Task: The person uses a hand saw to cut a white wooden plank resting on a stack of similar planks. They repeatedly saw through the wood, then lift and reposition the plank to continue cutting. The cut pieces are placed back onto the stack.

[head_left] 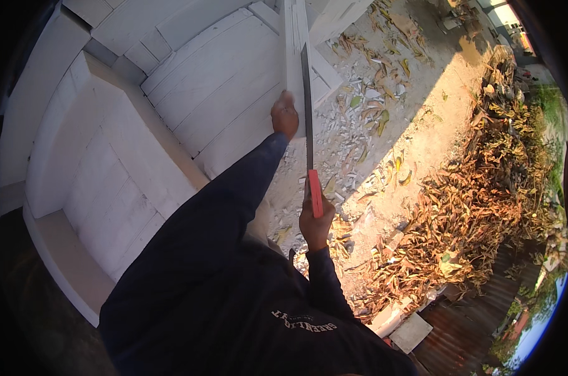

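My right hand (315,222) is wrapped round the red handle of a handsaw (308,113), whose long dark blade points away from me. The blade lies along the right side of a long, narrow white slab (289,44). My left hand (285,116), fingers curled, grips the slab's near part just left of the blade. Its fingertips are partly hidden. What the white material is I cannot tell for sure.
Large white blocks (218,88) and a white trough-like form (118,182) fill the left side. White chips (347,119) and fallen leaves litter the ground at right. Beyond lie a heap of dry leaves (472,213) and rusty corrugated sheeting (478,319).
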`<action>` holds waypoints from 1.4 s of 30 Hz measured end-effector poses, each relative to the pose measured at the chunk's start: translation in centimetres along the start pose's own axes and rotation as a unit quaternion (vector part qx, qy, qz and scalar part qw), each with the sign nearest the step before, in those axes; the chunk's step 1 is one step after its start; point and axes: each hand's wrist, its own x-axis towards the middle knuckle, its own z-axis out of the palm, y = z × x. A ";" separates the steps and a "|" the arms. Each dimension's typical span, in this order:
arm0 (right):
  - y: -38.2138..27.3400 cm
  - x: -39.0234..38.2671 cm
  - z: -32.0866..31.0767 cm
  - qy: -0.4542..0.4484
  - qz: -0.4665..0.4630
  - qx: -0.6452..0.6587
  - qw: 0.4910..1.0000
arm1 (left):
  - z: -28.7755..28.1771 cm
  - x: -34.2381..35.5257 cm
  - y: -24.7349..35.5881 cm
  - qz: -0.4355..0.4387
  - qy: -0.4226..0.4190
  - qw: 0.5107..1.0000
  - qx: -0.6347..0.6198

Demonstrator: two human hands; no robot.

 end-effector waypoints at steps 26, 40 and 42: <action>-0.7 2.0 -0.5 -0.034 0.000 -0.006 0.999 | 0.2 0.6 -0.1 0.049 0.058 0.996 0.050; -1.4 1.6 -0.7 -0.041 0.021 -0.042 0.998 | -0.1 -0.1 0.2 0.040 0.041 0.997 0.051; -0.6 6.7 0.4 -0.086 0.066 -0.050 0.993 | -0.1 0.2 0.6 0.041 0.020 0.998 0.050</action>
